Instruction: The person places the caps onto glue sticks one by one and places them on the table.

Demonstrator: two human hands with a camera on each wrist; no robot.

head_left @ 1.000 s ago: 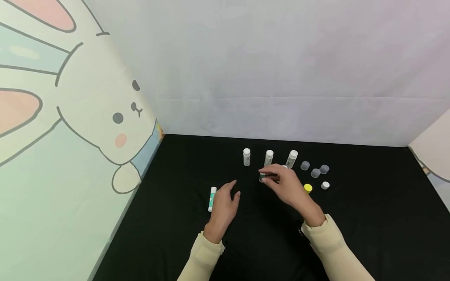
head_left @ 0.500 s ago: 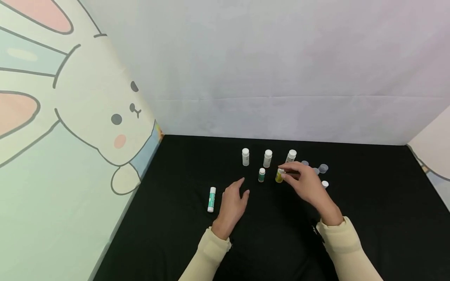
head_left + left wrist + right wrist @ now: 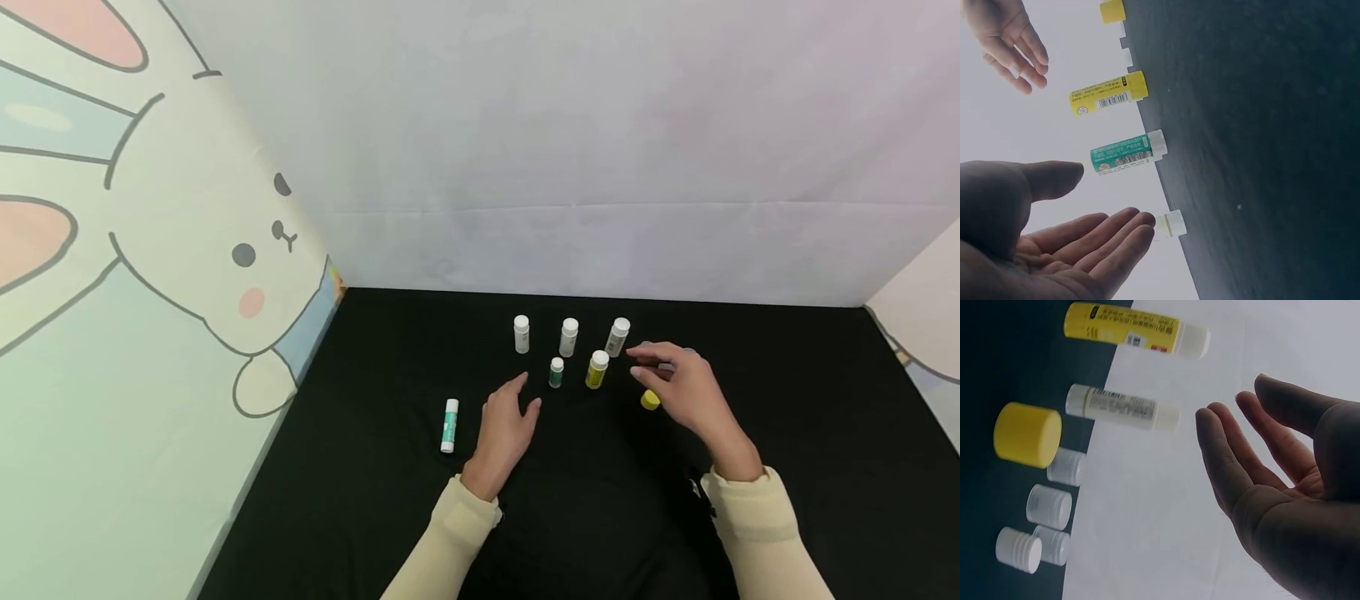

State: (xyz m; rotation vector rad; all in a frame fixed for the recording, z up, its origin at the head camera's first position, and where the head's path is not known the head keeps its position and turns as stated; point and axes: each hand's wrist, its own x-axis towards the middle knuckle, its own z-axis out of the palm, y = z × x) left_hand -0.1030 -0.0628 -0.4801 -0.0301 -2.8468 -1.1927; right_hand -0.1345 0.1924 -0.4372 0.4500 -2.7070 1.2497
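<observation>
My right hand (image 3: 686, 387), fingers relaxed and holding nothing, hovers right of an upright yellow glue stick (image 3: 596, 371) and above a yellow cap (image 3: 650, 400). My left hand (image 3: 504, 429), also relaxed and holding nothing, hovers between a lying-looking green-and-white glue stick (image 3: 449, 426) and a short green glue stick (image 3: 556, 373). Behind stand three white-labelled glue sticks: one at left (image 3: 521, 334), one in the middle (image 3: 568, 337), one at right (image 3: 617, 337). In the right wrist view, clear caps (image 3: 1049, 506) and a white cap (image 3: 1018, 550) sit beyond the yellow cap.
A black cloth (image 3: 375, 517) covers the table. A pale curtain (image 3: 585, 150) rises behind its far edge, and a rabbit-printed panel (image 3: 187, 275) borders the left side. In the head view the right hand hides most of the small caps.
My right hand has left the short green glue stick, passed the yellow one and moved right, now over the caps. The yellow glue stick stands uncovered. My left hand has shifted slightly right.
</observation>
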